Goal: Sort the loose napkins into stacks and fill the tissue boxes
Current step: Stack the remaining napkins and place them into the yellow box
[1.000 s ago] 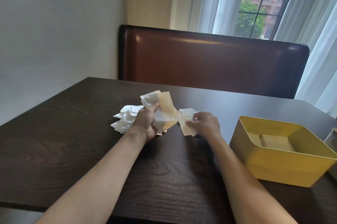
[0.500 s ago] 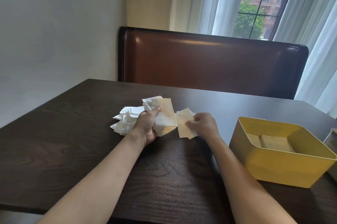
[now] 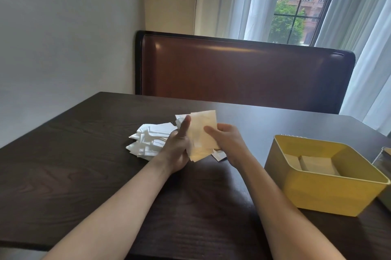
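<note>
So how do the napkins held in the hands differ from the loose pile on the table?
The held napkins look cream-tinted; the loose pile is white. The held napkins are gathered upright between the left hand and right hand; the loose pile lies scattered flat on the table. Both are folded paper napkins.

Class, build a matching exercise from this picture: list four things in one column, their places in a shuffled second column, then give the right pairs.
Things:
1. cream napkin stack
2. white napkin pile
3. yellow box
4. brown seat back

Places:
A. on the table, right of the hands
B. behind the table
C. held in both hands
D. on the table, left of the hands

Pairs: 1-C, 2-D, 3-A, 4-B
</note>
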Motion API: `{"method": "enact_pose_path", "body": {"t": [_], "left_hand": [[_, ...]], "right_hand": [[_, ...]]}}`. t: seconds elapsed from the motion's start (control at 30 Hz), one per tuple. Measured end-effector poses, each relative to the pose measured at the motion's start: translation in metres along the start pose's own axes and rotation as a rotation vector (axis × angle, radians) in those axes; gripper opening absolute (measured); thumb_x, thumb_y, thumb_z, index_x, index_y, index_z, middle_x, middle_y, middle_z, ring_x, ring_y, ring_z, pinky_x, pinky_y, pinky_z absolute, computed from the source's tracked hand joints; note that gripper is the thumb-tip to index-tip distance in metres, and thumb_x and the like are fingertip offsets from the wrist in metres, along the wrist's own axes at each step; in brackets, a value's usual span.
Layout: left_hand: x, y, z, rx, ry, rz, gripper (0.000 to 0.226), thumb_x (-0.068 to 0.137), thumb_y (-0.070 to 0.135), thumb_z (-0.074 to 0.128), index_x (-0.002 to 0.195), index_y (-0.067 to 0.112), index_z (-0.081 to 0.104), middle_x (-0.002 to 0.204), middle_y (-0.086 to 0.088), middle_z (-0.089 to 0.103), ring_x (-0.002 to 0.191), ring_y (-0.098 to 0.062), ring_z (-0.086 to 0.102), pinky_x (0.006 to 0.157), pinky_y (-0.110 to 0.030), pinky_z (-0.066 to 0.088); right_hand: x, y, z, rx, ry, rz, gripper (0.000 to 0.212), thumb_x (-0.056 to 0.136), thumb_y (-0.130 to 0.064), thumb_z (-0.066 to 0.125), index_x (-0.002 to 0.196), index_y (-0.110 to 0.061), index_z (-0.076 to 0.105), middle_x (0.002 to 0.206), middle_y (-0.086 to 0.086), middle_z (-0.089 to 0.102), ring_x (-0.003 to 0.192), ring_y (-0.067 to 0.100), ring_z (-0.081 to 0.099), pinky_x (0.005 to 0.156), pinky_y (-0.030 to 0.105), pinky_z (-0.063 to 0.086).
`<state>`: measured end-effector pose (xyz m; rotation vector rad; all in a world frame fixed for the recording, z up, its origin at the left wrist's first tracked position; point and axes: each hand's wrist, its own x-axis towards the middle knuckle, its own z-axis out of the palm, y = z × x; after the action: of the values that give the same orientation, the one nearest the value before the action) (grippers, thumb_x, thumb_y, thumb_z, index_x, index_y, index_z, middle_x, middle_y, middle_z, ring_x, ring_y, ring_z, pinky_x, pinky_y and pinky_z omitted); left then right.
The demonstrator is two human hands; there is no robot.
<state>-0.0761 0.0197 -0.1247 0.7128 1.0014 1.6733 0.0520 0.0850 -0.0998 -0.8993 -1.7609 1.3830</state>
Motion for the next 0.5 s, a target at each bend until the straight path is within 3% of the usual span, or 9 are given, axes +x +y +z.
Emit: {"method": "enact_pose_path", "body": {"t": [0.13, 0.23, 0.3, 0.37, 0.43, 0.5], "left_hand": [[0.001, -0.004, 0.004, 0.008, 0.103, -0.024, 0.035, 0.105, 0.018, 0.049, 0.128, -0.007, 0.058, 0.103, -0.015, 0.075, 0.092, -0.026, 0.073, 0.081, -0.041, 0.06], [0.002, -0.001, 0.001, -0.025, 0.148, -0.027, 0.024, 0.106, 0.012, 0.046, 0.12, 0.0, 0.062, 0.1, -0.013, 0.075, 0.089, -0.025, 0.074, 0.075, -0.042, 0.061], [0.003, 0.002, -0.001, -0.054, 0.185, -0.011, 0.021, 0.106, 0.014, 0.048, 0.114, 0.005, 0.064, 0.099, -0.011, 0.075, 0.087, -0.025, 0.074, 0.076, -0.044, 0.061], [0.003, 0.003, -0.002, -0.023, 0.236, 0.036, 0.02, 0.105, 0.016, 0.049, 0.113, 0.005, 0.064, 0.096, -0.01, 0.074, 0.082, -0.023, 0.074, 0.073, -0.04, 0.062], [0.003, 0.003, -0.001, 0.006, 0.264, 0.08, 0.018, 0.105, 0.017, 0.05, 0.11, 0.007, 0.065, 0.093, -0.008, 0.073, 0.075, -0.019, 0.073, 0.064, -0.034, 0.061], [0.003, 0.003, 0.0, 0.002, 0.281, 0.101, 0.013, 0.103, 0.016, 0.052, 0.103, 0.011, 0.065, 0.089, -0.006, 0.072, 0.07, -0.017, 0.072, 0.062, -0.034, 0.058]], "right_hand": [[0.005, 0.003, -0.002, -0.018, 0.028, 0.054, 0.029, 0.1, -0.029, 0.054, 0.086, -0.008, 0.069, 0.085, 0.011, 0.065, 0.074, 0.022, 0.058, 0.062, 0.032, 0.046], [0.012, 0.009, -0.011, 0.019, 0.233, 0.068, 0.029, 0.1, -0.028, 0.053, 0.085, -0.012, 0.072, 0.086, 0.003, 0.072, 0.077, 0.018, 0.058, 0.068, 0.032, 0.048], [0.02, 0.021, -0.022, -0.283, 0.374, 0.043, 0.025, 0.097, -0.028, 0.056, 0.101, -0.01, 0.073, 0.105, 0.005, 0.073, 0.094, 0.019, 0.06, 0.084, 0.034, 0.048], [0.025, 0.033, -0.028, -0.698, 0.361, 0.101, 0.034, 0.094, -0.034, 0.059, 0.117, -0.011, 0.068, 0.122, 0.007, 0.065, 0.112, 0.026, 0.054, 0.093, 0.037, 0.044], [0.028, 0.04, -0.027, -0.914, 0.301, 0.182, 0.039, 0.088, -0.043, 0.062, 0.113, -0.013, 0.068, 0.119, 0.009, 0.063, 0.114, 0.031, 0.051, 0.091, 0.037, 0.044], [0.03, 0.039, -0.025, -0.89, 0.267, 0.194, 0.027, 0.084, -0.041, 0.066, 0.09, -0.014, 0.067, 0.103, 0.007, 0.066, 0.105, 0.03, 0.057, 0.079, 0.033, 0.044]]}}
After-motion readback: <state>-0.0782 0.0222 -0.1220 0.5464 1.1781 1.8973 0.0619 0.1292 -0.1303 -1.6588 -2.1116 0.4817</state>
